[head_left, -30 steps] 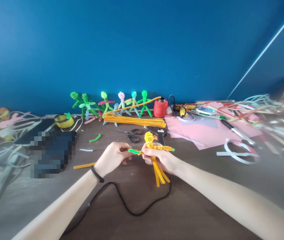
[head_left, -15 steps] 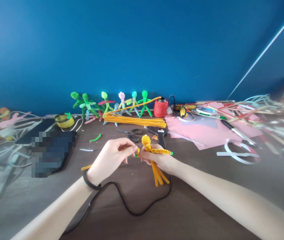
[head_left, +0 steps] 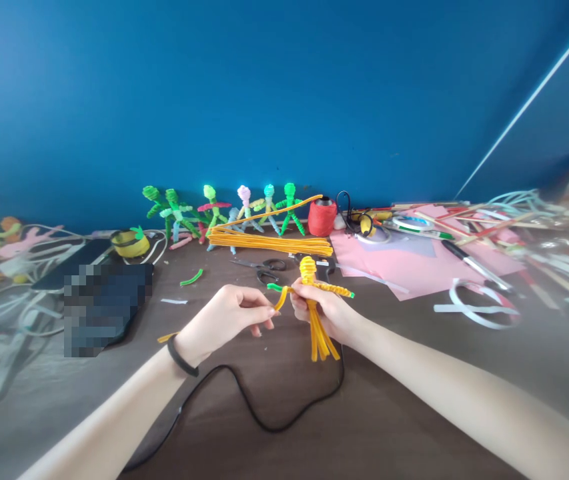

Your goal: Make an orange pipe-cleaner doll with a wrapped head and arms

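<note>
My right hand [head_left: 327, 315] grips a yellow-orange pipe-cleaner figure [head_left: 314, 307] round its middle, with the coiled head up and the loose leg strands hanging down. The figure's arms stick out sideways and end in green tips. My left hand [head_left: 229, 317] is closed in a pinch on the lower end of the figure's left arm, which bends down toward its fingertips. A black band circles my left wrist. Both hands hover just above the brown table [head_left: 374, 413].
Behind the hands lie black scissors [head_left: 261, 269], a black glue gun [head_left: 325, 263] with its cable [head_left: 264, 417], a bundle of orange pipe cleaners [head_left: 269, 240], a row of coloured figures [head_left: 224, 208], a red thread spool [head_left: 322, 217] and pink paper [head_left: 404, 260]. Cluttered strips lie right; a blurred dark object [head_left: 107, 300] left.
The figure has risen and stands more upright in my right hand. My left hand has dropped a little, and the figure's left arm now bends downward with its green tip lifted.
</note>
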Motion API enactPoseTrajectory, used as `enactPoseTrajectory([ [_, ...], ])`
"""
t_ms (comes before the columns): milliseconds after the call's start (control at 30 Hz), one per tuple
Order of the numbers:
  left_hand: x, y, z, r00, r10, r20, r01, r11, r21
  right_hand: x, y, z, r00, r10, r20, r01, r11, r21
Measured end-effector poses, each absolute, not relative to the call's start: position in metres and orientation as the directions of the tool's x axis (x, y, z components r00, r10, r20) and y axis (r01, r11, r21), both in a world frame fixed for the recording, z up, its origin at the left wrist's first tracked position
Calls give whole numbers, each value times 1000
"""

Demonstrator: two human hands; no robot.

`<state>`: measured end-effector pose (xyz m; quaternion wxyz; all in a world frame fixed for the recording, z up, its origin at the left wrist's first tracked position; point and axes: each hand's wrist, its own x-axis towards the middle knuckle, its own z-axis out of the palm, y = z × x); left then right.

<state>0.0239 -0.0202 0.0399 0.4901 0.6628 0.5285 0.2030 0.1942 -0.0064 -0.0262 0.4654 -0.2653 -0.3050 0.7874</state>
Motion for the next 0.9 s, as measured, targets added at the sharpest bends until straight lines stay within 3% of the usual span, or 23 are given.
enactPoseTrajectory([
  [300, 19, -12, 23, 379, 890, -255, 574, -10, 819, 195, -10, -25, -553, 833, -12, -558, -380, -738],
  [567, 18, -10, 19, 204, 978, -52, 650, -95, 754, 195, -11, -28, -571, 821, 34, -465, -289, -837],
  [767, 16, -7, 22, 289, 957, 16, 662, -212, 719, 196, -10, -32, -548, 834, 63, -227, -75, -971],
  [900, 18, -12, 28, 292, 955, 55, 676, -247, 694, 195, -11, -31, -508, 860, 45, -72, 9, -997],
])
